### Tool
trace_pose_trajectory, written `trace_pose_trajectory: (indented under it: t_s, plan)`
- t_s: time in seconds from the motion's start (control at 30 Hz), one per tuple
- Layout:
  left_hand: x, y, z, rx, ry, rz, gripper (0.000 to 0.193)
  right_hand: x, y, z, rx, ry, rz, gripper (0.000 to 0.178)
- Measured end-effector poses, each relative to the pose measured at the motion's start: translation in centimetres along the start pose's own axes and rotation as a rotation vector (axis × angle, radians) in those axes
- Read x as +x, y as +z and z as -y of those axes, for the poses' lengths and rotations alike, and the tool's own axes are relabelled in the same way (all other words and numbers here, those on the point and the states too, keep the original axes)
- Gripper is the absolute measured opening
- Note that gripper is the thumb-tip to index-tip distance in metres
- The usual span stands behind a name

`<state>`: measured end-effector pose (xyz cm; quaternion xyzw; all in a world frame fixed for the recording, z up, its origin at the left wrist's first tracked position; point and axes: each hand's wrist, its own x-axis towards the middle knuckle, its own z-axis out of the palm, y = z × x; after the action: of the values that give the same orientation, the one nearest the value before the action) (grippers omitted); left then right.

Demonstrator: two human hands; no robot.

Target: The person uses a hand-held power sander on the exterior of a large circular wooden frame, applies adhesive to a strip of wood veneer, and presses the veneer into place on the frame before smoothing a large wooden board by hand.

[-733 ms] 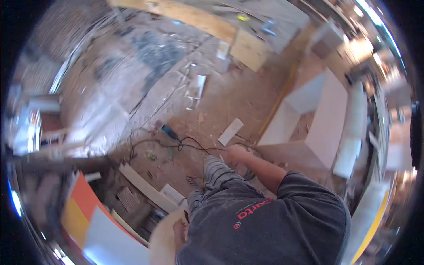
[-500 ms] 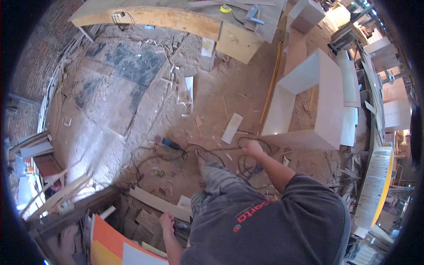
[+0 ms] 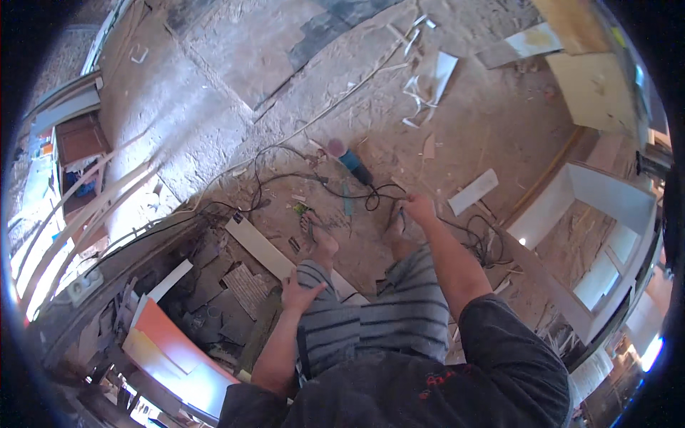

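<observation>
Head: grinder (image 3: 351, 164) diagonal, disc (image 3: 336, 148) forward-left

Your blue grinder (image 3: 351, 165) lies flat on the dusty floor (image 3: 399, 153), just far and left of your right hand (image 3: 419, 207). Its round pinkish disc sits at the far left end, and its dark rear end points near and right, toward you. A slack black cable (image 3: 371, 194) makes a small loop at that rear end and meets your right fingers; you can't tell from here whether they grip it. More cable trails away left in loose bends. Your left hand (image 3: 300, 291), fingers spread, is beside a long pale strip (image 3: 257, 246) lying flat, slanting from far left to near right.
</observation>
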<state>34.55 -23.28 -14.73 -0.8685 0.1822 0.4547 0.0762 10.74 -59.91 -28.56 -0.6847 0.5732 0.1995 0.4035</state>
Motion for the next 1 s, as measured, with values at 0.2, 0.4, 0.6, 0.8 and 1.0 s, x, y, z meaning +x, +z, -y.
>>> trace_pose_trajectory:
  t_s: [0.2, 0.4, 0.6, 0.8, 1.0]
  plan:
    - [3.7, -2.4, 0.4, -0.013, 0.08, -0.183, 0.107, 18.9, 15.5, 1.1, -0.273, 0.012, 0.17, 0.085]
    - [4.9, -2.1, 2.6, -0.061, 0.076, -0.226, 0.097, 25.0, 22.4, 6.2, -0.333, -0.02, -0.013, 0.093]
    - [5.0, -1.8, 2.7, -0.056, 0.027, -0.219, 0.095, 23.8, 20.4, 7.0, 0.083, -0.01, 0.157, 0.079]
    - [4.2, -1.2, 1.0, 0.119, 0.044, -0.171, 0.095, 13.6, 14.2, 6.2, 0.766, 0.143, 0.22, 0.067]
    - [2.5, -0.9, -3.4, 0.247, 0.217, 0.023, 0.089, -2.3, 5.3, 3.0, 1.031, 0.086, -0.133, 0.079]
